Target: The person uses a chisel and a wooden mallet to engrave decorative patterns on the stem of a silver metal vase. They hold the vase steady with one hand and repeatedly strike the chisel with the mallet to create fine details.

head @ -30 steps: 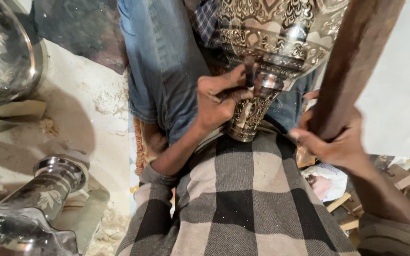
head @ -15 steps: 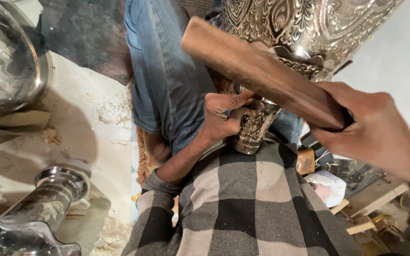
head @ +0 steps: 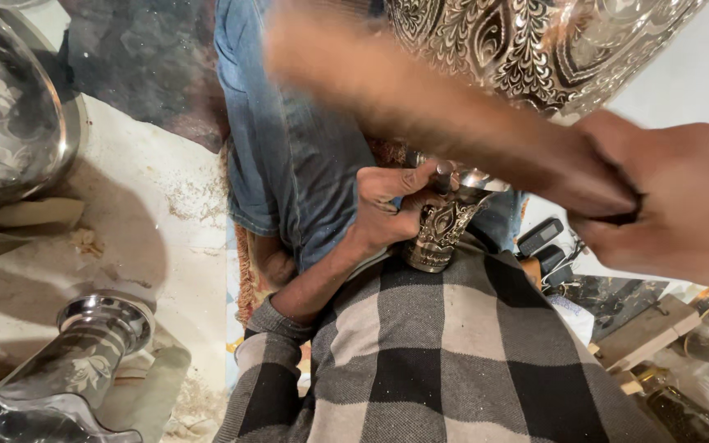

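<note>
My left hand [head: 387, 209] holds a small punch tool [head: 442, 176] against the stem of an ornate engraved silver metal vase [head: 527, 49], just above its foot [head: 441, 234]. The vase rests on my lap, over a black, grey and beige checked cloth [head: 445, 353]. My right hand [head: 674, 201] grips a brown wooden mallet [head: 436, 107], blurred by motion, which slants across the vase bowl above the punch. My jeans-clad leg [head: 289, 148] lies behind the left hand.
A plain silver bowl [head: 10, 107] stands at the far left. A silver vase foot [head: 92, 336] lies on the dusty floor [head: 149, 205] at lower left. Wooden blocks [head: 650, 328] and small dark tools [head: 539, 238] lie at the right.
My right hand swung the mallet from upright at the right to a slant across the vase, nearer the camera. The left hand stays on the punch at the stem.
</note>
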